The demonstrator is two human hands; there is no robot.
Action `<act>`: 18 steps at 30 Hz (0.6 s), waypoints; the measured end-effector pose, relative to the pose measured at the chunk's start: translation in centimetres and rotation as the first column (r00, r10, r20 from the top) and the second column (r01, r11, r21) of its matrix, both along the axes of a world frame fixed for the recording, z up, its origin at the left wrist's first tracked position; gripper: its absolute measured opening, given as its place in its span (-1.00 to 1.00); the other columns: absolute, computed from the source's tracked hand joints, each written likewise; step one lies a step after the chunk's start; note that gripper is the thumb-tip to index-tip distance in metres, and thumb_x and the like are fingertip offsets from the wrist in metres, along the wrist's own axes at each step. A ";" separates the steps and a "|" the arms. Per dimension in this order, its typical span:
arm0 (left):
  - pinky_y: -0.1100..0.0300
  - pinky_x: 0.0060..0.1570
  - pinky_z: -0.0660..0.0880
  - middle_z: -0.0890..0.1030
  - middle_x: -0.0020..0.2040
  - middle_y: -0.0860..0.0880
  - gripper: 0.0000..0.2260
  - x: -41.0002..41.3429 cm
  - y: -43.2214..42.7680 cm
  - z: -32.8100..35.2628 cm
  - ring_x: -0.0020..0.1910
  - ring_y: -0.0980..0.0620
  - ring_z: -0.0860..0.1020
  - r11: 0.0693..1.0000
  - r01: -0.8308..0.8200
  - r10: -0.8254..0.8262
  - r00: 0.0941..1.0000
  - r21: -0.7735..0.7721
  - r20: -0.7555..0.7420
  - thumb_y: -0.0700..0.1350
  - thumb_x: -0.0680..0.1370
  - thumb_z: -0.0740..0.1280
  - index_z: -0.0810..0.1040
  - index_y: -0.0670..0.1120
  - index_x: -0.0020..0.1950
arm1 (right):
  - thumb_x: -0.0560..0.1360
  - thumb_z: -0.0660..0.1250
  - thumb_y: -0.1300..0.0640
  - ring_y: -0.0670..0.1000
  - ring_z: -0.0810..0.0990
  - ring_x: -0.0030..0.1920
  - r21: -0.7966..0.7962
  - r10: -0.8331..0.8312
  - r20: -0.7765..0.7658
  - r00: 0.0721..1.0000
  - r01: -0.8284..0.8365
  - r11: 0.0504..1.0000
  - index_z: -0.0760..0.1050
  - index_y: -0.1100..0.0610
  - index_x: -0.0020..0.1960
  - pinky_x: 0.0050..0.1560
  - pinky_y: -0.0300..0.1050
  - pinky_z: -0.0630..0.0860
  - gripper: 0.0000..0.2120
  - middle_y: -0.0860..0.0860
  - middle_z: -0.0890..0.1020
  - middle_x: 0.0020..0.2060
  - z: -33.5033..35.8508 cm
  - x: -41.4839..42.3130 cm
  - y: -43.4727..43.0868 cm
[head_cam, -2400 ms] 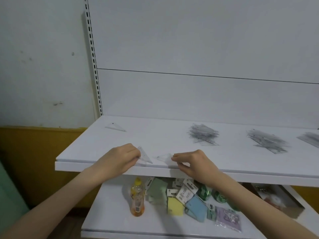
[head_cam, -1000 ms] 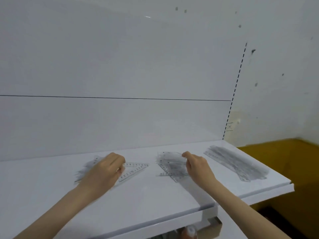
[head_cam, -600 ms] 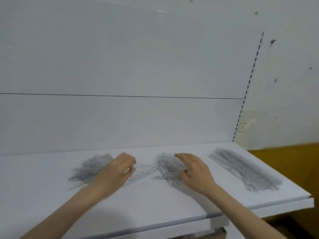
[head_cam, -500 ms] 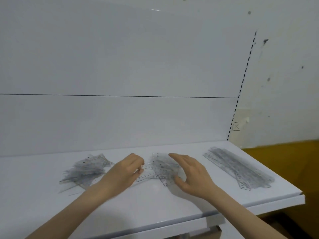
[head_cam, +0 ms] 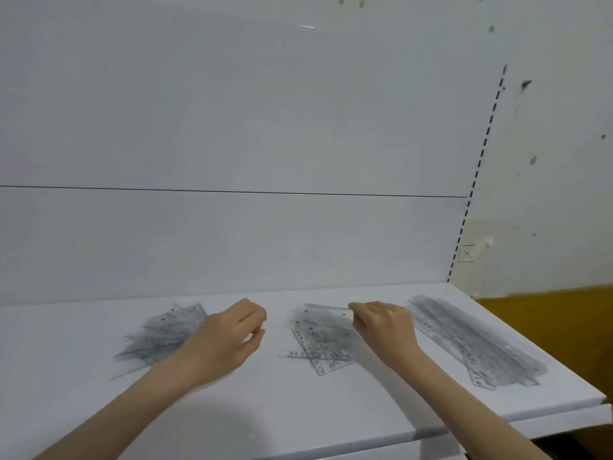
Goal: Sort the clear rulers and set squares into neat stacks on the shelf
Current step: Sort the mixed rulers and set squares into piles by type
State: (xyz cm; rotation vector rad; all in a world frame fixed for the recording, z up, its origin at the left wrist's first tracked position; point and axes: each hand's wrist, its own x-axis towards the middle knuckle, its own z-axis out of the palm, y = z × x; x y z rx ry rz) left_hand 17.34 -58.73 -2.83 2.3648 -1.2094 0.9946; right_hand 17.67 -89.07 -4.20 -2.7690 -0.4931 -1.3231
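Note:
Three heaps of clear plastic lie on the white shelf (head_cam: 298, 403). A loose pile of set squares (head_cam: 162, 333) is at the left, a middle pile of set squares (head_cam: 318, 340) is at the centre, and a long stack of rulers (head_cam: 471, 343) is at the right. My left hand (head_cam: 229, 336) hovers between the left and middle piles, fingers loosely curled and holding nothing. My right hand (head_cam: 384, 330) is at the far right corner of the middle pile, its curled fingertips pinching the edge of the top set square.
The white back panel (head_cam: 232, 240) rises directly behind the piles. The shelf ends at the right just past the rulers, with a perforated upright (head_cam: 477, 174) and a marked wall beyond. The front edge of the shelf runs below my forearms.
My left hand has let go of the set square it carried to the middle pile and has drawn back to the left. My right hand has gone from lying flat on that pile to pinching its far edge.

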 end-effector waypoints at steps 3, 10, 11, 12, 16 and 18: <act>0.20 -0.35 0.48 0.56 -0.13 0.04 -0.99 -0.6 3.8 0.3 -0.25 0.06 0.54 0.996 -0.089 0.089 0.996 0.008 0.008 -0.11 0.50 0.19 0.38 -0.01 -0.10 | 0.17 0.29 0.22 -0.01 0.47 -0.55 -0.127 0.006 -0.160 0.987 -0.027 0.992 0.48 0.03 -0.45 -0.55 -0.30 0.20 -0.90 -0.07 0.49 -0.56 -0.5 1.9 1.2; 0.14 -0.49 0.49 0.54 -0.18 0.04 -0.89 -0.5 9.8 0.2 -0.27 0.05 0.52 0.959 -0.279 0.278 0.960 -0.041 -0.035 -0.09 0.44 0.19 0.47 -0.08 -0.20 | 0.16 0.39 0.38 0.06 0.65 -0.37 -0.127 0.037 -0.144 0.989 -0.055 0.990 0.67 0.08 -0.20 -0.50 -0.18 0.52 -0.71 -0.05 0.70 -0.29 0.9 2.2 1.4; 0.12 -0.50 0.49 0.54 -0.19 0.03 -0.88 -0.5 9.9 0.1 -0.27 0.03 0.52 0.956 -0.291 0.289 0.957 -0.041 -0.032 -0.10 0.44 0.19 0.48 -0.10 -0.21 | 0.09 0.45 0.44 0.07 0.66 -0.35 -0.119 0.033 -0.125 0.992 -0.048 0.992 0.68 0.11 -0.16 -0.50 -0.15 0.54 -0.61 -0.03 0.71 -0.27 1.6 2.0 1.7; 0.12 -0.52 0.48 0.53 -0.20 0.02 -0.89 -0.6 9.9 0.1 -0.27 0.02 0.52 0.955 -0.295 0.294 0.955 -0.029 -0.023 -0.11 0.44 0.19 0.47 -0.11 -0.22 | 0.06 0.47 0.48 0.08 0.67 -0.34 -0.111 0.028 -0.102 0.994 -0.040 0.993 0.69 0.13 -0.14 -0.50 -0.12 0.55 -0.56 0.00 0.71 -0.25 2.4 1.8 2.3; 0.20 -0.54 0.43 0.54 -0.18 0.00 -0.90 -2.0 13.7 0.7 -0.20 0.03 0.49 0.947 -0.304 0.299 0.952 0.107 0.056 -0.16 0.45 0.19 0.47 -0.13 -0.21 | 0.06 0.47 0.52 0.09 0.68 -0.31 -0.068 0.115 -0.053 0.992 -0.118 0.991 0.70 0.15 -0.12 -0.49 -0.11 0.53 -0.54 0.04 0.71 -0.24 5.2 1.7 10.0; 0.23 -0.53 0.40 0.55 -0.17 0.01 -0.88 -3.6 19.0 0.8 -0.19 0.05 0.48 0.921 -0.362 0.356 0.932 0.144 0.065 -0.14 0.46 0.17 0.46 -0.12 -0.21 | 0.06 0.48 0.51 0.08 0.68 -0.32 -0.074 0.205 -0.079 0.976 -0.210 0.975 0.70 0.15 -0.12 -0.49 -0.12 0.53 -0.54 0.03 0.71 -0.24 5.7 2.4 16.9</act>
